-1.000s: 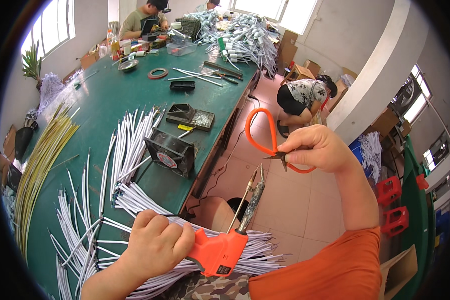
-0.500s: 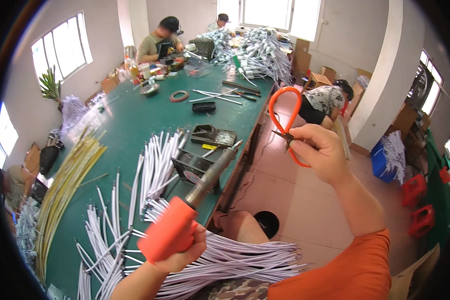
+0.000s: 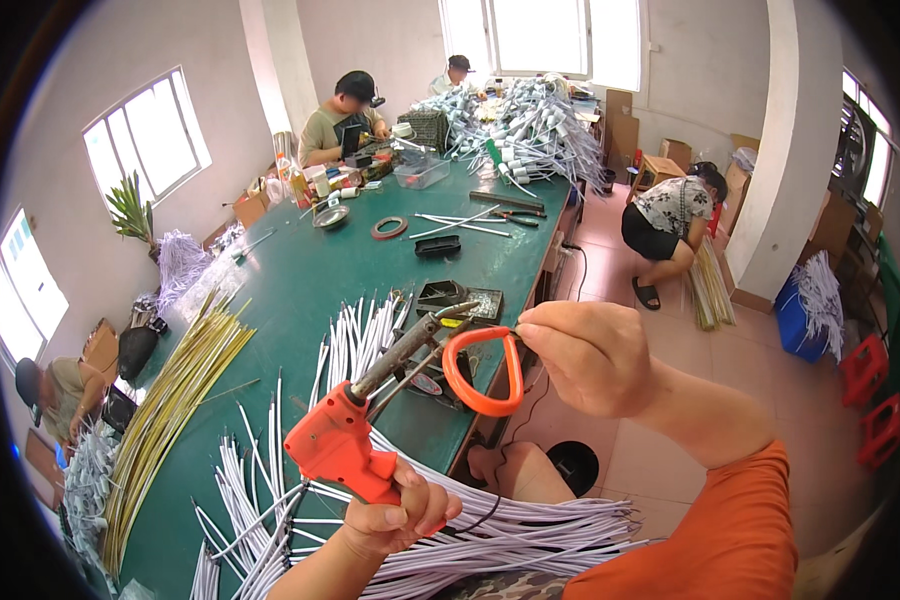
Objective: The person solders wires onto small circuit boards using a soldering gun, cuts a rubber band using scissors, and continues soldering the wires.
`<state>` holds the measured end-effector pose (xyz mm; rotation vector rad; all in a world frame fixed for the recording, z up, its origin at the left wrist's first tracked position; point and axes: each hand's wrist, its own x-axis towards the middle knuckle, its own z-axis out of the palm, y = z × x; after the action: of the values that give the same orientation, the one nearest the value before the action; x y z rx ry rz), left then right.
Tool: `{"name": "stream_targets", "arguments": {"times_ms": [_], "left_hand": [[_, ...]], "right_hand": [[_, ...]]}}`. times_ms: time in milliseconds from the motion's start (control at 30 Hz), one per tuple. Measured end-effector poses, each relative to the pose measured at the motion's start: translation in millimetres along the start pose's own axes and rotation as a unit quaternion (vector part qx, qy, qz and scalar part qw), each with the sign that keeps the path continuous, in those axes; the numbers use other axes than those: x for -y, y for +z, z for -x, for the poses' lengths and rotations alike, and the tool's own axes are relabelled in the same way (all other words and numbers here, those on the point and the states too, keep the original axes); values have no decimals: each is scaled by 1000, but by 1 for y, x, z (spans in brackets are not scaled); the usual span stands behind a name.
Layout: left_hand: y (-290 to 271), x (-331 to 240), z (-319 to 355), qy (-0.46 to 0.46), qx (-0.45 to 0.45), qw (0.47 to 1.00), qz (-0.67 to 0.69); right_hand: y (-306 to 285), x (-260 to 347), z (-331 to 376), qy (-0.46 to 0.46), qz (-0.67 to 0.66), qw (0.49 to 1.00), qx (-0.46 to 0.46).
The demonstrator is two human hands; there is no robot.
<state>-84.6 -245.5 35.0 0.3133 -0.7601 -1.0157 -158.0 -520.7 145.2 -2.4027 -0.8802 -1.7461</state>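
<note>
Head view (left fisheye): looks down, forward over close hands, along green table.

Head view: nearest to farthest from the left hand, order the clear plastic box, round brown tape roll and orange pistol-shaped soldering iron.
1. Orange soldering iron: held in left hand.
2. Round brown tape roll: farther up green table.
3. Clear plastic box: toward table's far end.

An orange-bodied soldering gun, its discoloured metal barrel tilted up and rightward, is held in the left hand, while scissors, orange handle loop hanging near the barrel's tip, blades indiscernible, are pinched in the right hand
</note>
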Motion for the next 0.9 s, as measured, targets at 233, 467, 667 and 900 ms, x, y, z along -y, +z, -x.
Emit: {"name": "stream_targets", "arguments": {"times_ms": [233, 467, 667, 900], "left_hand": [[-3, 2, 3, -17, 10, 1000, -9], [-3, -6, 12, 5, -19, 999, -37], [-21, -17, 18, 26, -114, 990, -82], [-16, -32, -6, -3, -102, 951, -293]], "right_hand": [[15, -5, 7, 17, -11, 999, -48], [57, -119, 122, 527, -21, 839, 134], [151, -185, 183, 690, -197, 671, 184], [131, -128, 68, 508, -248, 823, -58]]}}
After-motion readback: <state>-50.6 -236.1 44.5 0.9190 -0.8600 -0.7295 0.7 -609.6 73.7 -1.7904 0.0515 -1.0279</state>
